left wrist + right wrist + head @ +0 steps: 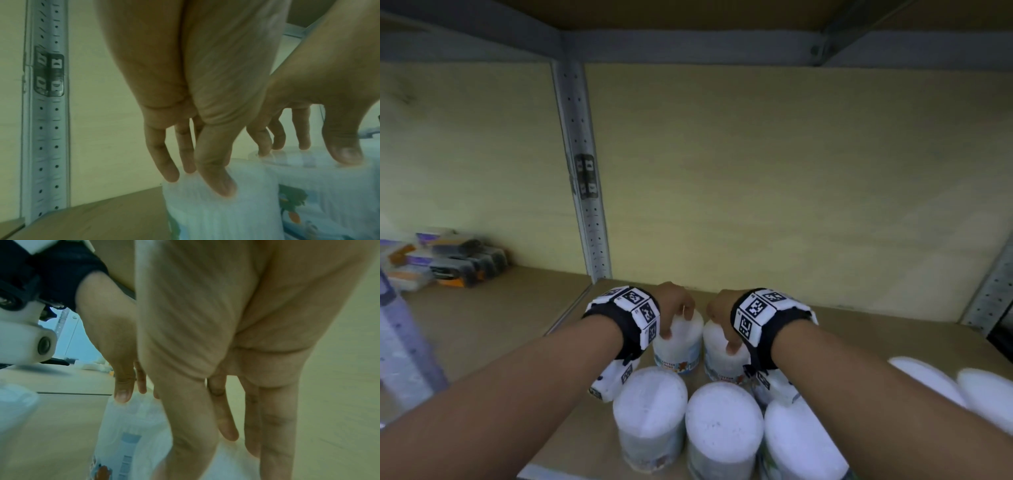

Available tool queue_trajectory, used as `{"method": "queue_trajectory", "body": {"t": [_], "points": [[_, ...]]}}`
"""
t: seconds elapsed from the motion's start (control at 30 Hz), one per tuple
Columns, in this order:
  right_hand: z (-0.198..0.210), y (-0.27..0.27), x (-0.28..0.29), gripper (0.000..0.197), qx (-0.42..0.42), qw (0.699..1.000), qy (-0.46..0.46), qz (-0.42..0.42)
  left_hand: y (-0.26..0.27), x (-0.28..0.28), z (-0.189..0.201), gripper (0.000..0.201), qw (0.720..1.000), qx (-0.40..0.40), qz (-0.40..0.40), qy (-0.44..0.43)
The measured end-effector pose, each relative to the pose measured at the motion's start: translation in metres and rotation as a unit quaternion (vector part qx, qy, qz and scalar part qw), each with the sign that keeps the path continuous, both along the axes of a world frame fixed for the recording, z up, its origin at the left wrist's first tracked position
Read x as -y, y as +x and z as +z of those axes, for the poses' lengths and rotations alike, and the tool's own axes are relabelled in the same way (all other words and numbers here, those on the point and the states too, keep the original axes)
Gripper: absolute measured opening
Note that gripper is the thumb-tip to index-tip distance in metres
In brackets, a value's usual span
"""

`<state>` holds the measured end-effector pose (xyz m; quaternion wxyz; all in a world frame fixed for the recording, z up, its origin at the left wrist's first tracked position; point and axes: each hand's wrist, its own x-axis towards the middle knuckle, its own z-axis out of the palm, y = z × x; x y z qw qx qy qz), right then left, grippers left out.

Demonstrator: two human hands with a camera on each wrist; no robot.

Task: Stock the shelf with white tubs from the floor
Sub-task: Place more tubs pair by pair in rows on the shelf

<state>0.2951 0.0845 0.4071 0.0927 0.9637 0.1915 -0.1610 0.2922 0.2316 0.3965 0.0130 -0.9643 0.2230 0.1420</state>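
Note:
Two white tubs stand side by side at the back of a cluster on the wooden shelf board (859,329). My left hand (676,310) grips the lid of the left tub (681,346) from above. In the left wrist view the thumb sits on the near side and the fingers on the far side of this tub (222,211). My right hand (722,320) grips the top of the right tub (722,359) the same way. The right wrist view shows my right hand (205,456) reaching down over its tub (232,457). Both tubs look set down on the board.
Three more white tubs (722,428) stand in a row in front of the held pair, and others (928,377) lie at the right under my forearm. A perforated grey upright (582,171) divides the bays. Small boxes (448,260) are stacked in the left bay.

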Motion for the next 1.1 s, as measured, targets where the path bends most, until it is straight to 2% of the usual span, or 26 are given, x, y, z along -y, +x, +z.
{"method": "queue_trajectory", "body": {"t": [0.1,0.2,0.23,0.27,0.3,0.37,0.5,0.73,0.9,1.1], "points": [[-0.019,0.005,0.001,0.053,-0.034,0.999,-0.028,0.017,-0.012,0.0,0.001,0.052,1.0,-0.004,0.008,-0.009],[-0.068,0.054,0.015,0.064,-0.017,0.997,-0.06,0.043,-0.024,-0.003,0.003,0.052,1.0,-0.006,0.016,-0.013],[-0.072,0.057,0.016,0.066,-0.024,0.998,-0.051,0.033,-0.028,-0.004,0.003,0.052,1.0,-0.003,0.021,-0.015],[-0.063,0.044,0.014,0.065,-0.013,0.998,-0.05,0.047,-0.031,-0.005,0.003,0.051,1.0,0.001,0.025,-0.017],[-0.037,0.011,0.007,0.062,-0.008,0.997,-0.045,0.059,-0.034,-0.006,0.003,0.051,0.999,0.003,0.029,-0.019],[-0.024,-0.011,0.003,0.06,-0.013,0.998,-0.035,0.057,-0.04,-0.008,0.003,0.051,0.999,0.0,0.033,-0.019],[-0.015,-0.028,0.005,0.057,-0.051,0.997,0.001,0.053,-0.046,-0.011,0.006,0.052,0.999,-0.011,0.036,-0.019],[-0.009,-0.038,0.013,0.058,-0.054,0.996,0.067,0.036,-0.058,-0.012,0.008,0.051,0.999,0.001,0.043,-0.004],[-0.006,-0.051,0.027,0.045,0.006,0.991,0.132,0.016,-0.066,-0.009,0.0,0.043,0.992,0.041,0.095,-0.071],[-0.004,-0.077,0.057,0.033,0.065,0.981,0.178,-0.036,-0.079,0.013,0.005,0.042,0.984,0.072,0.123,-0.112]]}}
